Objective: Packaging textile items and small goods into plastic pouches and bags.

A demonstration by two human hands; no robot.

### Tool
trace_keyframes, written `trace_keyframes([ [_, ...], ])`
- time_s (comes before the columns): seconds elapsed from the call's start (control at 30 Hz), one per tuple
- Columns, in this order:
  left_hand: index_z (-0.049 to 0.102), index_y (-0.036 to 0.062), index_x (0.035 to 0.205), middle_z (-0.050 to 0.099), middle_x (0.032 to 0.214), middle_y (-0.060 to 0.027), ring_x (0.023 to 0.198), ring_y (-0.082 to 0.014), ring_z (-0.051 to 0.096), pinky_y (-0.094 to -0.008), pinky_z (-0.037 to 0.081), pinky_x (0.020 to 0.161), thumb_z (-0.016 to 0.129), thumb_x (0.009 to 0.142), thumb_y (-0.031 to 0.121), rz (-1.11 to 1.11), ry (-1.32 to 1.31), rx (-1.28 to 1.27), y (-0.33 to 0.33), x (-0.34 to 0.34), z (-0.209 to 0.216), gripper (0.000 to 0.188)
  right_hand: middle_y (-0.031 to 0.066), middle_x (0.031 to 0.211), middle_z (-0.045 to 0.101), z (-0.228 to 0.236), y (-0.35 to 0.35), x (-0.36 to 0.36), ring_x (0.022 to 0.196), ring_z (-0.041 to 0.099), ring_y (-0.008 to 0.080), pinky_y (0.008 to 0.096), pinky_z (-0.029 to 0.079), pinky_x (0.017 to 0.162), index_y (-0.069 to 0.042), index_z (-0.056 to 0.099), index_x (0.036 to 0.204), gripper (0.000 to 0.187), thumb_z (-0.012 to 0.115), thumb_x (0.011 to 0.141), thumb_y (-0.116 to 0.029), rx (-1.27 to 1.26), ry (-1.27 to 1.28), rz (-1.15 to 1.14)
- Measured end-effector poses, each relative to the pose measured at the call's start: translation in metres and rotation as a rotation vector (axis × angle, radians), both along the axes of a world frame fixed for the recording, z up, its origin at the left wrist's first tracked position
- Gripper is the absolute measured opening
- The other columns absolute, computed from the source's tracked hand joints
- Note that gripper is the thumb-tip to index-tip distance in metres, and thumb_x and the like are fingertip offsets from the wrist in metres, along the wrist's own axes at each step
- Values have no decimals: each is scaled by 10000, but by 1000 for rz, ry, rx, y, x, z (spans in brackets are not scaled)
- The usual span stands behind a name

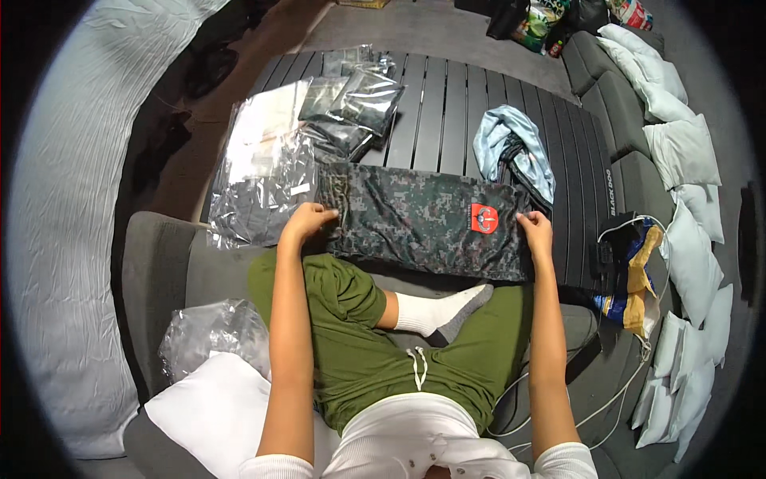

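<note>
A dark digital-camouflage garment [399, 211], folded into a long rectangle, lies across the near edge of the slatted table. It carries a red patch [484, 218] near its right end. My left hand [309, 222] pinches its left end, where the fabric is gathered like a waistband. At the opposite end, my right hand [537, 233] grips the upper right edge between thumb and fingers. Clear plastic packages [259, 191] with dark folded cloth inside lie just beyond my left hand. Beyond the right hand sits a crumpled light-blue cloth [511, 144] with dark trim.
The black slatted table [447, 112] stands before me. Beside my left leg are a clear plastic bag [215, 335] and a white pillow [215, 411]. White cushions [686, 160] line the right-hand sofa. A blue-and-yellow bag [638, 279] and white cables [614, 399] lie right of me.
</note>
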State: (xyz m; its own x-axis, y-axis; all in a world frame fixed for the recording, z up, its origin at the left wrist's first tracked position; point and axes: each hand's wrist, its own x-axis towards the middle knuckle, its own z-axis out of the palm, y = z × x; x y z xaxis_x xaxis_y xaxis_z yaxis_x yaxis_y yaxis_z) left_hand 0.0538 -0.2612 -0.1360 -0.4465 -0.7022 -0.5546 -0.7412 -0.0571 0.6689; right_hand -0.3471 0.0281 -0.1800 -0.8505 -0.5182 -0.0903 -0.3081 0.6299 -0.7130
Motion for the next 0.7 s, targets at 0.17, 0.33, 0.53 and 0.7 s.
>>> trace_keyframes([
  [0.17,585,73,810,558,641,15,516,-71,483,-209,363,466,603,826,265,183,369,62,9,4,22,194,-8,675,541,15,1,-7,622,459,76,227,380,578,26,576,859,254,637,799,-213,-396,-16,9],
  [0.33,545,32,1060,598,1019,-59,922,-150,563,-276,428,805,575,816,439,319,553,446,0,-15,46,475,-51,677,514,33,-10,-22,583,458,51,196,359,535,-30,574,864,261,550,866,-290,-659,-211,16],
  [0.53,590,83,887,334,455,46,346,-56,227,-252,107,342,601,772,503,-29,79,444,1,-10,39,436,-115,575,312,37,30,-7,466,300,6,182,223,421,-182,482,720,190,565,857,-285,-373,-772,41],
  [0.7,566,80,838,517,581,21,451,-97,483,-252,348,374,551,836,300,357,652,617,21,-1,50,221,-75,633,452,31,63,3,536,421,25,187,349,506,-72,544,927,124,598,824,-112,-386,-820,128],
])
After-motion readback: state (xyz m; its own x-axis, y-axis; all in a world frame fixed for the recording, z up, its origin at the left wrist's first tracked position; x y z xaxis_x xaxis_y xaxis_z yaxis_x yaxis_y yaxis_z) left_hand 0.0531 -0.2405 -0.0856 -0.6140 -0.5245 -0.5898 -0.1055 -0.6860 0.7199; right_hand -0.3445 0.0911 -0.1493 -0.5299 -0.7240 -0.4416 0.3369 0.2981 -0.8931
